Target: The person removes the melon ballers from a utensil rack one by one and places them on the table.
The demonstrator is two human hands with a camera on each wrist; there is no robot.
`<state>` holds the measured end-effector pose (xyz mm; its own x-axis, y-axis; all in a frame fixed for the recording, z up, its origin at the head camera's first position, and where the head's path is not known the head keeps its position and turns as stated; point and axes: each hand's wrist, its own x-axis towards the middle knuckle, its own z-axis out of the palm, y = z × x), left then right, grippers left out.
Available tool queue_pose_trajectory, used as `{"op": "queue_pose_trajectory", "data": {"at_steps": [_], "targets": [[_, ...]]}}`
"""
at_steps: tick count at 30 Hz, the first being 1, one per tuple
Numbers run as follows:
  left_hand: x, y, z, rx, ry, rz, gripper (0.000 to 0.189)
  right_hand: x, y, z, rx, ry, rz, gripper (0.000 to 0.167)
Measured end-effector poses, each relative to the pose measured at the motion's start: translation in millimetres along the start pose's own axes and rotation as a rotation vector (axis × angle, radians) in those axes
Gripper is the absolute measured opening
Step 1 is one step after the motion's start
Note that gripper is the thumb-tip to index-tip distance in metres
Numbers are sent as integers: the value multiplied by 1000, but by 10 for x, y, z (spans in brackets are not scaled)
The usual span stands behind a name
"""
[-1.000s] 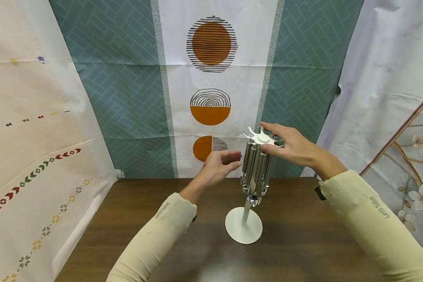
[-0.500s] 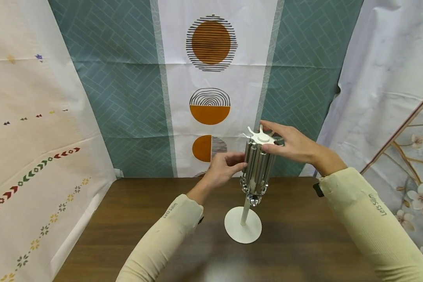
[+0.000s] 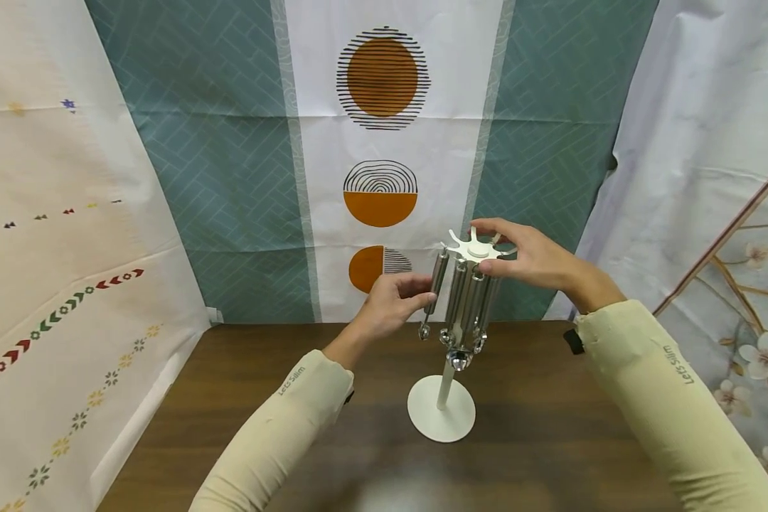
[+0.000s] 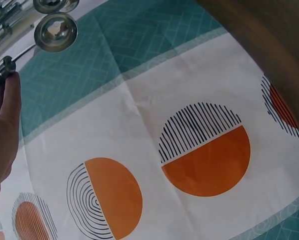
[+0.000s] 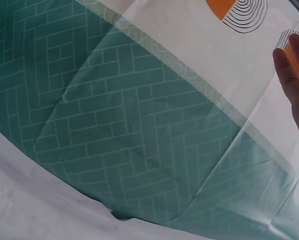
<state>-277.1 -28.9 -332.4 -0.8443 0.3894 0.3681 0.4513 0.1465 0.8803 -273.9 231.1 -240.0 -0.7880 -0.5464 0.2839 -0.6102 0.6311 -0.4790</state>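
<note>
A white stand [image 3: 441, 409] with a round base carries a ring of curved hooks [image 3: 476, 250] at its top. Several shiny metal spoons [image 3: 464, 306] with round bowls hang from it. My left hand [image 3: 390, 306] pinches the handle of one round-bowled spoon [image 3: 438, 279], tilted out to the left of the others. Its top end is close to a hook tip; I cannot tell whether it still hangs there. In the left wrist view its bowl [image 4: 56, 32] is at upper left. My right hand [image 3: 531, 259] grips the hook ring, thumb in front and fingers behind.
The stand is on a dark brown wooden table [image 3: 281, 427]. Behind it hangs a teal and white cloth [image 3: 237, 178] with orange circles. Patterned cloths hang at the left [image 3: 51, 235] and at the right [image 3: 697, 213].
My left hand has reached right to the hanging spoons, taken one by its handle and drawn it left, away from the cluster. My right hand has stayed on the hook ring.
</note>
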Motion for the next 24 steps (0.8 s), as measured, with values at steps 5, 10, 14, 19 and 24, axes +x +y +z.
{"op": "queue_pose_trajectory", "data": {"at_steps": [5, 10, 14, 19, 24], "targets": [[-14, 26, -48, 6, 26, 4, 29, -9, 43, 0, 7, 23, -19, 67], [-78, -21, -118, 32, 49, -32, 30, -4, 64, 20, 4, 23, -28, 67], [-142, -127, -162, 54, 49, -64, 31, -11, 82, 23, 3, 30, -51, 66], [-236, -316, -192, 51, 55, -48, 27, -5, 135, 34, -4, 55, -113, 61], [-359, -528, -198, 57, 64, -92, 23, 19, 163, 58, -25, 70, -137, 59]]}}
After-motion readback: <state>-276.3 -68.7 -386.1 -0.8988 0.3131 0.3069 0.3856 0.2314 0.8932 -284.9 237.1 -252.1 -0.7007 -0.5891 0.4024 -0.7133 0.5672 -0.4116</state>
